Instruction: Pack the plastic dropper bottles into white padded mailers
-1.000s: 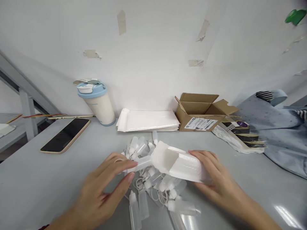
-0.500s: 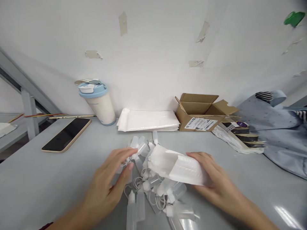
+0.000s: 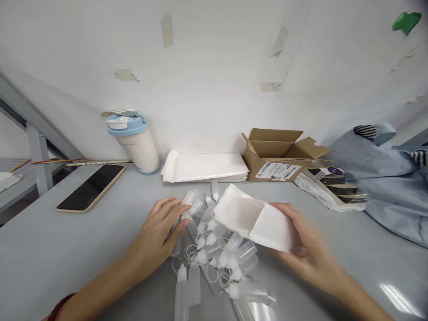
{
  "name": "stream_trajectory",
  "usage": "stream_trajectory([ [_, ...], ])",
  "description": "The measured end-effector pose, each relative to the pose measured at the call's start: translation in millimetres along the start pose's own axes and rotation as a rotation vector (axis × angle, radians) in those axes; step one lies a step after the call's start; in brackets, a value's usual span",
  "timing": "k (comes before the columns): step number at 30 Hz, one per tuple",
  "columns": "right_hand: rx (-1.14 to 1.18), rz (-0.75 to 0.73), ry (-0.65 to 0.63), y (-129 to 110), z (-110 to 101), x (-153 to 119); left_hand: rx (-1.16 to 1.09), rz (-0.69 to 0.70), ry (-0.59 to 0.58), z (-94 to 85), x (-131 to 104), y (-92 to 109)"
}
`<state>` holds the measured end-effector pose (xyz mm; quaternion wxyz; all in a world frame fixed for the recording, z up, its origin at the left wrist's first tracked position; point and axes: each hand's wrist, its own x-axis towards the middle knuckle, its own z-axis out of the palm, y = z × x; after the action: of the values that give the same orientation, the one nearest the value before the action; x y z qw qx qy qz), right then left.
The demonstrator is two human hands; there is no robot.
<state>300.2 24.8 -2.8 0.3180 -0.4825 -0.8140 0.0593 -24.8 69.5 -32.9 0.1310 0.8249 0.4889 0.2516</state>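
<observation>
My right hand (image 3: 306,254) holds a white padded mailer (image 3: 257,220) above the grey table (image 3: 50,249), its open mouth turned to the left. Under and beside it lies a pile of several small translucent dropper bottles (image 3: 214,249) with white caps. My left hand (image 3: 160,232) rests on the left side of the pile, fingertips closing on one bottle (image 3: 192,207) at the pile's far edge.
A stack of white mailers (image 3: 203,166) lies by the wall, with an open cardboard box (image 3: 277,154) to its right and a blue-lidded cup (image 3: 135,142) to its left. A phone (image 3: 92,187) lies at the left. Tape rolls (image 3: 337,183) and blue cloth (image 3: 384,174) sit at the right.
My left hand left the mailer's mouth and reached forward onto the pile's far bottles. My right hand lifted and tilted the mailer, opening it wider.
</observation>
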Motion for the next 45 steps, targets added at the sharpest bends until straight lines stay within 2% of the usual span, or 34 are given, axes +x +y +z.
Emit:
stream_trajectory([
  [5, -0.133, -0.044, -0.061, 2, 2, 3, -0.003, 0.021, 0.114, -6.4, 4, 6],
  [10, -0.159, -0.101, -0.094, -1, 4, 6, -0.119, -0.031, 0.181, -17.4, -2, 24],
  [16, -0.189, -0.171, -0.117, -8, 4, 4, -0.201, 0.179, 0.27, -20.8, -9, 39],
  [18, -0.191, -0.187, -0.124, -10, 3, 4, -0.2, 0.218, 0.264, -22.0, -10, 40],
  [24, -0.177, -0.196, -0.105, -11, 4, 5, -0.21, 0.361, 0.128, -27.3, -15, 41],
  [26, -0.14, -0.173, -0.088, -10, 4, 5, -0.203, 0.336, 0.146, -29.1, -16, 41],
  [29, -0.086, -0.074, -0.053, -6, 3, 3, -0.195, 0.221, 0.195, -30.3, -15, 39],
  [32, -0.005, 0.08, 0.055, 1, 4, -2, -0.189, 0.131, 0.101, -28.5, -11, 37],
  [35, 0.122, 0.214, 0.166, 7, 6, -4, -0.19, 0.177, -0.021, -24.8, -9, 38],
  [39, 0.168, 0.226, 0.167, 10, 5, -3, -0.16, 0.301, -0.104, -24.7, -11, 46],
  [43, 0.146, 0.289, 0.247, 8, 1, -1, -0.086, 0.452, -0.244, -30.0, -16, 56],
  [45, 0.117, 0.249, 0.218, 5, 1, 0, -0.048, 0.477, -0.291, -28.9, -19, 61],
])
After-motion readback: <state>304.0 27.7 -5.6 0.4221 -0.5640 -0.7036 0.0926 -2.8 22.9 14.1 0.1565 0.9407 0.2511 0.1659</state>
